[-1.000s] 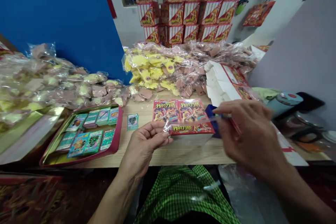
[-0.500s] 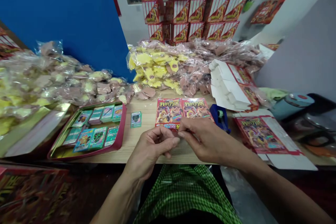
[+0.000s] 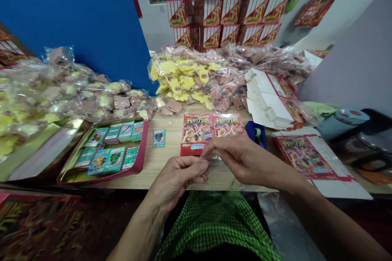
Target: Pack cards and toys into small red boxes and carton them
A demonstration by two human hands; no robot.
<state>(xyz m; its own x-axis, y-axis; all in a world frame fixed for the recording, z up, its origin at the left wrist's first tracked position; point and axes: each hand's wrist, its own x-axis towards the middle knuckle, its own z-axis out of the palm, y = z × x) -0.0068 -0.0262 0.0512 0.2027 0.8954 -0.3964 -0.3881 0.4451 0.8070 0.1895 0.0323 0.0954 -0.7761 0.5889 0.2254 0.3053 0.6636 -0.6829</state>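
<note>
My left hand (image 3: 176, 180) and my right hand (image 3: 241, 159) meet at the fingertips in front of several red printed card packets (image 3: 197, 134) on the wooden table (image 3: 171, 167). Between the fingertips, a thin clear plastic film (image 3: 213, 156) catches the light and is hard to make out. The right fingers lie over the lower edge of the packets. Beyond the right hand stands a blue tape dispenser (image 3: 255, 133). To the left of the hands lie a single teal card (image 3: 159, 138) and a red-rimmed tin tray (image 3: 142, 147) of card packs.
Bagged yellow and pink plush items (image 3: 196, 81) pile along the table's back. A folded white-and-red carton (image 3: 272, 102) and a flat printed carton (image 3: 306, 157) lie at the right. Red display boxes (image 3: 226, 8) are stacked behind. The table's front edge runs just below my hands.
My hands have come closer together, and the film no longer stretches wide between them. My right hand has moved left, uncovering the blue dispenser. The view has shifted slightly, showing the flat carton.
</note>
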